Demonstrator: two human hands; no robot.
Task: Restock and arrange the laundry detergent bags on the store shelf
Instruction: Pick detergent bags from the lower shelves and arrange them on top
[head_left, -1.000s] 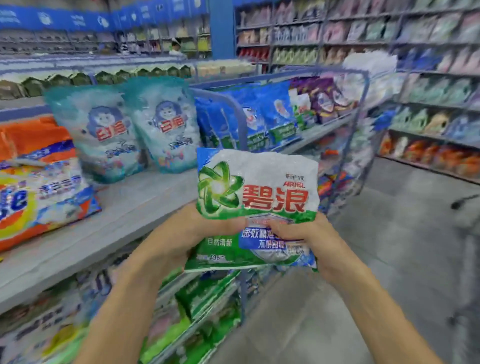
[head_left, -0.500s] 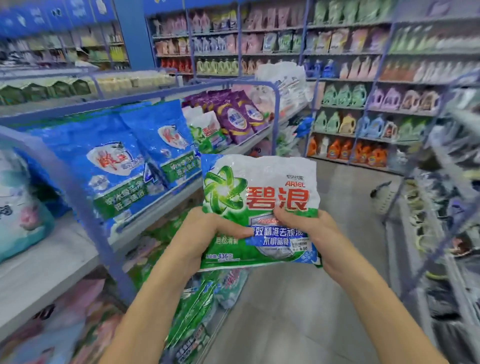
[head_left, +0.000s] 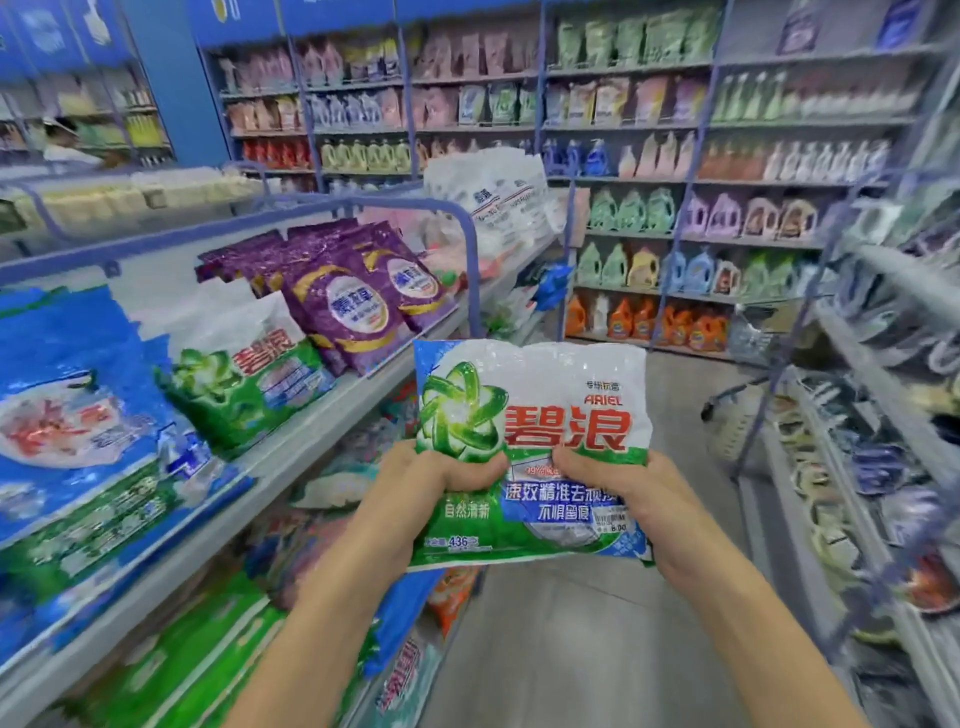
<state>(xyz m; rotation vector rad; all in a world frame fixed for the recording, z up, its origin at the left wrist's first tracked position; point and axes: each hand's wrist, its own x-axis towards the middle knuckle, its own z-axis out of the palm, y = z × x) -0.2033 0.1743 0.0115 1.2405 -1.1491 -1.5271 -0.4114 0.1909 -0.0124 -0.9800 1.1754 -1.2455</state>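
I hold a green-and-white Ariel detergent bag (head_left: 530, 410) upright in front of me over the aisle. My left hand (head_left: 436, 475) grips its left side with the thumb across the front. My right hand (head_left: 618, 480) grips its right side the same way. On the grey shelf (head_left: 311, 415) to my left lies a matching Ariel bag (head_left: 244, 374), leaning back between large blue bags (head_left: 78, 410) and purple bags (head_left: 358, 301).
Lower shelves on the left hold more green, blue and orange bags. A blue metal rail (head_left: 462, 228) frames the shelf end. Bottle-filled shelving (head_left: 675, 208) lines the far wall. A rack of goods (head_left: 872, 467) stands on the right, with grey floor (head_left: 571, 649) between.
My view has swung right along the shelf, past teal and blue bags to the purple ones. Both hands keep the same grip on the Ariel bag.
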